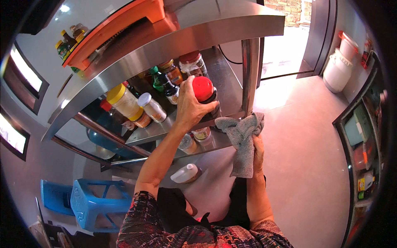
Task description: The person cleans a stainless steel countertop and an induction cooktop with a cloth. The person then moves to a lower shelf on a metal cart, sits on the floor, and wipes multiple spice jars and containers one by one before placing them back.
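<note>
My left hand [191, 108] is wrapped round a dark jar with a red lid [202, 88], at the front right of the metal shelf [221, 68]. I cannot tell whether the jar stands on the shelf or is lifted. A grey cloth [243, 142] hangs bunched from my right hand [258, 153], beside the shelf's corner post. Behind the jar is a clear jar with a dark red lid [193, 65]. To its left are a dark bottle with a green cap [162, 82], a white-capped container [152, 106] and a large yellow-lidded jar [123, 99].
An orange tray [115, 31] sits on the steel counter above. More jars [188, 143] are on a lower level. A plastic jug [185, 173] and blue stools [93, 202] stand on the floor. White buckets [339, 68] are by the doorway; a shelving unit [357, 132] lines the right.
</note>
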A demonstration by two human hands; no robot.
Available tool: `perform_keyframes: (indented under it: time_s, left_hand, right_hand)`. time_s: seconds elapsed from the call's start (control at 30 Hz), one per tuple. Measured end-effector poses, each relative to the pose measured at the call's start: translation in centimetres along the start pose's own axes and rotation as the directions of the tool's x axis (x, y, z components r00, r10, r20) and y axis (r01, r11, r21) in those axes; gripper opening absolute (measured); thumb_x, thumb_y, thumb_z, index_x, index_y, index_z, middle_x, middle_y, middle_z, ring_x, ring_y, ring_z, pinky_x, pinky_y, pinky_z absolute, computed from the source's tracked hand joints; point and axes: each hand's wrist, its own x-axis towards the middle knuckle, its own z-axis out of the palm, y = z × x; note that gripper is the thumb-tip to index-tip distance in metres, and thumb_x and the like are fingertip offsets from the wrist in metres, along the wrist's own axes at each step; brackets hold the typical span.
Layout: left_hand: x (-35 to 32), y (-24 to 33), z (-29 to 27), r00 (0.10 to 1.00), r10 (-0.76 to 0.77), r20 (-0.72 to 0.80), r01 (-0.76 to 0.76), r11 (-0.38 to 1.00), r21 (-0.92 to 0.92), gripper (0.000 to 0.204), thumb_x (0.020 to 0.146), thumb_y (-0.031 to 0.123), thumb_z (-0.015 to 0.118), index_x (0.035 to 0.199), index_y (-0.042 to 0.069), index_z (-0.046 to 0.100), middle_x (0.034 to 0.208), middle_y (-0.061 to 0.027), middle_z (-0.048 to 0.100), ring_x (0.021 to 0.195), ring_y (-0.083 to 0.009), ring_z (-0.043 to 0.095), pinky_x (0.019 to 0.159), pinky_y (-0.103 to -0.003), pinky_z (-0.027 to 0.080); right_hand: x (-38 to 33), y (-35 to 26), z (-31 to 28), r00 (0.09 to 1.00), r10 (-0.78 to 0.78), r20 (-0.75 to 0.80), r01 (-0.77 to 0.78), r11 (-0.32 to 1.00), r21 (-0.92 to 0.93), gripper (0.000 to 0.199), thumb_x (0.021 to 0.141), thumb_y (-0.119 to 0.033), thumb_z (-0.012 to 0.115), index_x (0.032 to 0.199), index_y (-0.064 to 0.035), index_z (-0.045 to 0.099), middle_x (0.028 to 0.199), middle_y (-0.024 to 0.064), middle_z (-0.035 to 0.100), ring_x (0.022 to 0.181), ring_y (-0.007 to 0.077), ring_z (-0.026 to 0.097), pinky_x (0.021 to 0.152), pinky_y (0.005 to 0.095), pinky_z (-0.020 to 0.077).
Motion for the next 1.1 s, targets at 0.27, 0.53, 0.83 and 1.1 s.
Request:
perform_keyframes:
  time_s: [0.27, 0.53, 0.83, 1.1]
  left_hand:
    - [-3.3, -2.5, 0.7, 0.988, -0.094, -0.126, 0.050, 0.948, -0.315, 0.109, 0.051, 0.031, 0.091, 0.134, 0.002, 0.025, 0.126, -0.0189, 0.045, 0.114, -0.0272, 0.049, 0.100, -0.038, 0.039]
    - [-4.7, -6.2, 3.7, 0.991, -0.128, -0.049, 0.068, 0.768, -0.637, 0.098, 0.052, 0.017, 0.091, 0.129, 0.001, 0.033, 0.118, -0.0114, 0.054, 0.108, -0.0183, 0.054, 0.097, -0.035, 0.042]
    - [-6.9, -1.5, 0.9, 0.985, -0.015, -0.170, -0.060, 0.902, -0.428, 0.068, 0.070, 0.023, 0.075, 0.125, 0.002, 0.041, 0.116, -0.0187, 0.054, 0.106, -0.0327, 0.055, 0.089, -0.040, 0.043]
    - [-12.6, -1.6, -3.3, 0.999, 0.013, -0.035, -0.020, 0.975, -0.221, 0.077, 0.057, 0.024, 0.081, 0.121, 0.002, 0.046, 0.115, -0.0190, 0.052, 0.106, -0.0387, 0.049, 0.085, -0.045, 0.041]
  right_hand:
    - [-1.1, 2.2, 2.4, 1.000, -0.031, 0.003, 0.031, 0.999, -0.026, 0.026, 0.091, -0.012, 0.057, 0.115, -0.0030, 0.054, 0.096, 0.0029, 0.062, 0.079, 0.0094, 0.059, 0.068, 0.0215, 0.0486]
    - [0.5, -0.7, 7.4, 0.930, -0.352, 0.102, 0.356, 0.800, -0.482, 0.030, 0.085, 0.000, 0.057, 0.114, -0.0015, 0.052, 0.094, 0.0002, 0.057, 0.085, 0.0088, 0.053, 0.078, 0.0221, 0.0437]
    - [3.7, -1.5, 15.2, 0.590, -0.296, 0.751, 0.699, -0.279, -0.659, 0.042, 0.066, -0.018, 0.067, 0.107, -0.0098, 0.061, 0.121, 0.0157, 0.049, 0.116, 0.0362, 0.044, 0.093, 0.0455, 0.0345]
    - [2.1, -1.1, 18.0, 0.715, 0.128, 0.687, 0.699, -0.121, -0.705, 0.029, 0.068, -0.015, 0.062, 0.095, -0.0056, 0.062, 0.097, 0.0141, 0.056, 0.094, 0.0308, 0.056, 0.079, 0.0410, 0.0434]
